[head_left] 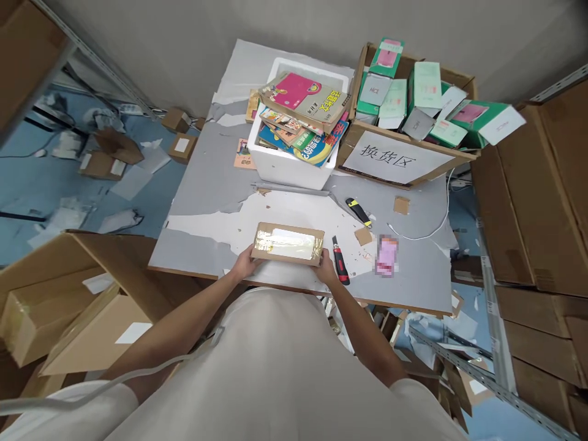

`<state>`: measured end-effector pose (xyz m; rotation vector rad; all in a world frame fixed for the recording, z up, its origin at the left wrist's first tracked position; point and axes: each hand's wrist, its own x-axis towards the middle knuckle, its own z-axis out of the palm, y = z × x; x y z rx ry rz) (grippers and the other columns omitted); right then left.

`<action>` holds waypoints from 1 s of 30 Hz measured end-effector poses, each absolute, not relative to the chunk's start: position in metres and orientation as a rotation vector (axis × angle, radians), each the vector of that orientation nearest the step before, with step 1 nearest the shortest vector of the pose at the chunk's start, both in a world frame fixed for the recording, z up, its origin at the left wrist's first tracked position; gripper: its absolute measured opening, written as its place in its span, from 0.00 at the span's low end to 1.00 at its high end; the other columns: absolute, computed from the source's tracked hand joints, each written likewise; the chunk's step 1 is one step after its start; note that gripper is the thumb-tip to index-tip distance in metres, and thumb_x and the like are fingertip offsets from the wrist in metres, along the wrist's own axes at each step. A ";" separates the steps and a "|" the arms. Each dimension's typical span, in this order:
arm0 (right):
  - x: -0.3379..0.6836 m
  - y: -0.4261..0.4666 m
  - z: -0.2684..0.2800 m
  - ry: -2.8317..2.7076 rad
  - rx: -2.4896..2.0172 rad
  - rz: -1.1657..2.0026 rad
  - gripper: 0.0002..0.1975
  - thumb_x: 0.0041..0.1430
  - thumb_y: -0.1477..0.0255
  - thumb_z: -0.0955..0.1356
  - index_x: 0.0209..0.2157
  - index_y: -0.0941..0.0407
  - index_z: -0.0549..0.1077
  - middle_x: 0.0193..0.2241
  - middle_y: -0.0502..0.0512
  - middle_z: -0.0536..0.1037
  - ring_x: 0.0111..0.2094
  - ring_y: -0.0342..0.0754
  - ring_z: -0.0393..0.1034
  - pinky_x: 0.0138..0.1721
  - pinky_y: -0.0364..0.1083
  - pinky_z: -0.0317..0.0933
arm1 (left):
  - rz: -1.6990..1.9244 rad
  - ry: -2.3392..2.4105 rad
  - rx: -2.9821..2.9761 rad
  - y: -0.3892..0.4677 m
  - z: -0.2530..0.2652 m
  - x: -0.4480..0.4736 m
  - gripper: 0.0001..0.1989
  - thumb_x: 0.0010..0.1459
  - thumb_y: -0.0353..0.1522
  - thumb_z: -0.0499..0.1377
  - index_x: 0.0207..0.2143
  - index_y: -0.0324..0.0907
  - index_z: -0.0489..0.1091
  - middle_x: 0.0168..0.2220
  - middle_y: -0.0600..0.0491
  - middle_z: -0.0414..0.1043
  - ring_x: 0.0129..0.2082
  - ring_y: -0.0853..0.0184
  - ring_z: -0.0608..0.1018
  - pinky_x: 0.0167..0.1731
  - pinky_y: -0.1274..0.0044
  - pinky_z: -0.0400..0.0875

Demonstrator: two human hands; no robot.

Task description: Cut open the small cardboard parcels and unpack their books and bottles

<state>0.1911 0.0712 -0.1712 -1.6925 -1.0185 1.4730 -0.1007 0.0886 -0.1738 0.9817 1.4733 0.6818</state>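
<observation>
A small cardboard box [288,242], taped over and bearing a white label, is held between both hands at the front of the table. My left hand [245,264] grips its left end, fingers partly hidden beneath. On the opposite end, my right hand [326,268] is closed round the corner. Just right of that hand lies a red and black utility knife [340,262]. Farther back is a yellow and black utility knife [358,212]. A blurred pink item [386,255] rests to the right of the knives.
A white foam box [294,170] of books [305,101] stands at the back. Beside it, a carton [351,150] holds several green boxes [425,86]. A white cable [427,236] curves across the table's right side. Large cartons [151,263] flank the table's left; shelving [489,294] stands right.
</observation>
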 end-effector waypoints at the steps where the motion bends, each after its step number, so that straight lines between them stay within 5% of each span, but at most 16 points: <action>1: 0.191 0.068 -0.168 -1.024 -1.705 1.462 0.27 0.39 0.72 0.74 0.43 0.53 0.64 0.45 0.57 0.76 0.43 0.51 0.74 0.45 0.52 0.67 | 0.682 1.451 0.981 0.087 -0.171 -0.102 0.40 0.34 0.53 0.69 0.47 0.43 0.67 0.52 0.44 0.72 0.54 0.53 0.71 0.57 0.62 0.63; 5: 0.192 0.049 -0.150 -1.141 -1.784 1.410 0.21 0.48 0.67 0.71 0.44 0.52 0.65 0.40 0.54 0.78 0.38 0.50 0.74 0.40 0.50 0.66 | 0.643 1.467 1.078 0.082 -0.155 -0.107 0.34 0.45 0.52 0.63 0.50 0.42 0.66 0.54 0.43 0.69 0.53 0.56 0.72 0.50 0.66 0.69; 9: 0.182 0.036 -0.138 -1.252 -1.968 1.197 0.12 0.58 0.60 0.64 0.40 0.52 0.68 0.34 0.53 0.78 0.34 0.51 0.72 0.35 0.48 0.62 | 0.435 1.671 1.346 0.087 -0.143 -0.107 0.27 0.54 0.53 0.53 0.43 0.41 0.70 0.44 0.44 0.73 0.43 0.56 0.75 0.42 0.68 0.69; 14: 0.168 0.043 -0.140 -1.342 -2.099 1.080 0.13 0.61 0.57 0.61 0.34 0.51 0.67 0.27 0.51 0.76 0.31 0.51 0.70 0.33 0.45 0.59 | 0.281 1.760 1.419 0.101 -0.143 -0.104 0.24 0.55 0.53 0.50 0.26 0.43 0.70 0.30 0.46 0.73 0.36 0.55 0.75 0.37 0.70 0.65; 19: 0.170 0.052 -0.144 -1.386 -2.148 1.161 0.14 0.61 0.56 0.62 0.37 0.52 0.66 0.27 0.52 0.76 0.32 0.51 0.71 0.34 0.45 0.59 | 0.297 1.751 1.360 0.105 -0.150 -0.107 0.26 0.52 0.55 0.50 0.25 0.42 0.70 0.28 0.47 0.73 0.34 0.57 0.74 0.33 0.72 0.64; 27: 0.176 0.039 -0.154 -1.296 -2.081 1.182 0.19 0.65 0.60 0.55 0.45 0.55 0.69 0.41 0.59 0.78 0.40 0.50 0.73 0.42 0.48 0.65 | 0.437 1.593 1.140 0.095 -0.177 -0.125 0.33 0.57 0.53 0.42 0.44 0.36 0.71 0.39 0.43 0.77 0.36 0.60 0.78 0.32 0.71 0.71; 30: 0.181 0.030 -0.163 -1.257 -2.047 1.180 0.20 0.62 0.69 0.56 0.53 0.57 0.66 0.51 0.62 0.74 0.44 0.49 0.74 0.46 0.49 0.66 | 0.489 1.481 1.146 0.085 -0.186 -0.133 0.32 0.49 0.48 0.55 0.52 0.38 0.68 0.47 0.43 0.75 0.44 0.58 0.78 0.41 0.68 0.73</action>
